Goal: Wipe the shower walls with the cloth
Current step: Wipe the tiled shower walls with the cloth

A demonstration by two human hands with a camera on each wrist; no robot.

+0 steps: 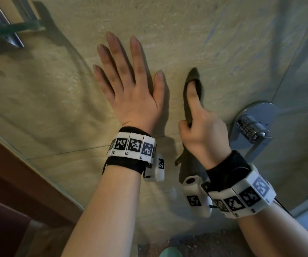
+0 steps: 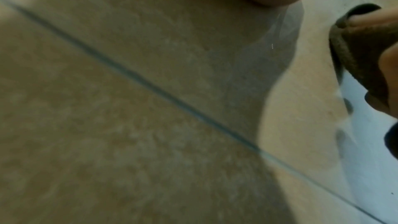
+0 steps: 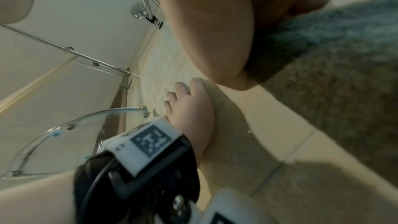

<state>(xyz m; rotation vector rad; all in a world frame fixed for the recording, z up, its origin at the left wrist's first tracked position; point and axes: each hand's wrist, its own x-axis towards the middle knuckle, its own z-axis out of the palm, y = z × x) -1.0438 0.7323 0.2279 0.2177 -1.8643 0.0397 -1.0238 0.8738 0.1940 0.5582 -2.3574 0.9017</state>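
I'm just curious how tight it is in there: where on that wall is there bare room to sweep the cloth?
Bare tile lies above both hands, between the glass shelf at upper left and the right corner. It is crowded lower right: the right hand, holding the cloth, sits beside the chrome tap handle. The left hand lies flat on the wall just left of it.

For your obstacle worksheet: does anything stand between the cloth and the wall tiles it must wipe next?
Little does. The right hand holds the cloth against the wall. The left hand lies flat beside it, and the tap handle juts out at right.
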